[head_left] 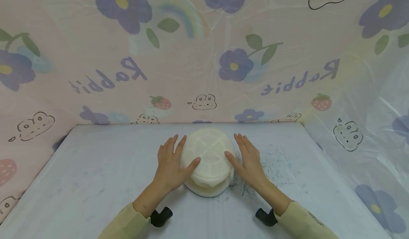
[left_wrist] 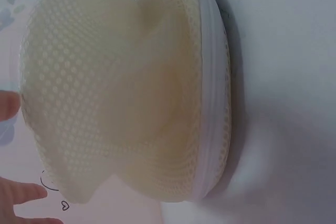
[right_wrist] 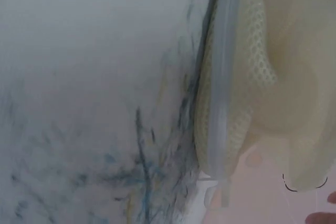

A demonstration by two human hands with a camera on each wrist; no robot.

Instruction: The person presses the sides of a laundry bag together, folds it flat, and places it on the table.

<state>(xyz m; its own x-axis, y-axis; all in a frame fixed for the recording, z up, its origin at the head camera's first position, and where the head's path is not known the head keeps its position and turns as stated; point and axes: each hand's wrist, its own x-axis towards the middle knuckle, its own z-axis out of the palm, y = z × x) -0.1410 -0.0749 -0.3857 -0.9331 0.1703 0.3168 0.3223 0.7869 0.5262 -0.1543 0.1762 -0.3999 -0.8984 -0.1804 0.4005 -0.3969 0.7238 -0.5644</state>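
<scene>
A cream mesh laundry bag [head_left: 209, 161], round and puffed up, stands on the table in front of me. Its upper part sags over a narrower waist, and a pale zip band [left_wrist: 211, 87] runs round the base. My left hand [head_left: 170, 166] is at the bag's left side, fingers spread and nearly straight, with the thumb over its front. On the opposite side my right hand [head_left: 250, 162] mirrors it, its thumb by the bag's upper right. Neither hand curls round the mesh. A zip pull [right_wrist: 211, 195] hangs at the end of the band in the right wrist view.
The white tabletop [head_left: 105, 168] carries dark scribbled marks [head_left: 274, 161] right of the bag. A patterned curtain [head_left: 179, 65] with flowers and rabbits rises behind and along both sides. Black curved pieces [head_left: 161, 216] sit at both wrists.
</scene>
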